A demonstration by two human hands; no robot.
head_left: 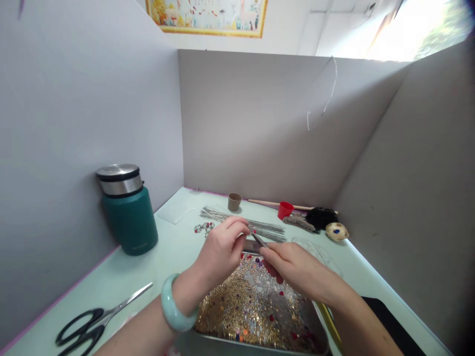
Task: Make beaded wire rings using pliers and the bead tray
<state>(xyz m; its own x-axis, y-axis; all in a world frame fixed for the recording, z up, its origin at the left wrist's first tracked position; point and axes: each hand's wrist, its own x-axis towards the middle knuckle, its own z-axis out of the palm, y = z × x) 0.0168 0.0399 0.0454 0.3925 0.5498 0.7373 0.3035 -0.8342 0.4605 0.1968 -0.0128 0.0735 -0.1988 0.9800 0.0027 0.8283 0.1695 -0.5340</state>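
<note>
My left hand point(224, 242), with a pale green bangle point(169, 302) on its wrist, has thumb and fingers pinched together over the tray. A small red bead point(254, 231) shows at its fingertips; what else they grip is too small to make out. My right hand point(291, 262) is closed around a slim pointed metal tool point(259, 239), its tip almost at the bead and its handle hidden in the palm. Below both hands lies a metal tray point(322, 324) filled with gold and silver beads point(241, 304), with some red, purple and orange ones among them.
Thin metal wires point(269, 229) lie behind the tray, near a beaded chain point(204, 227). Farther back stand a brown cup point(234, 201) and a red cup point(285, 210). Black-handled scissors point(100, 319) and a green flask point(129, 217) are at left. Grey partitions point(260, 123) enclose the table.
</note>
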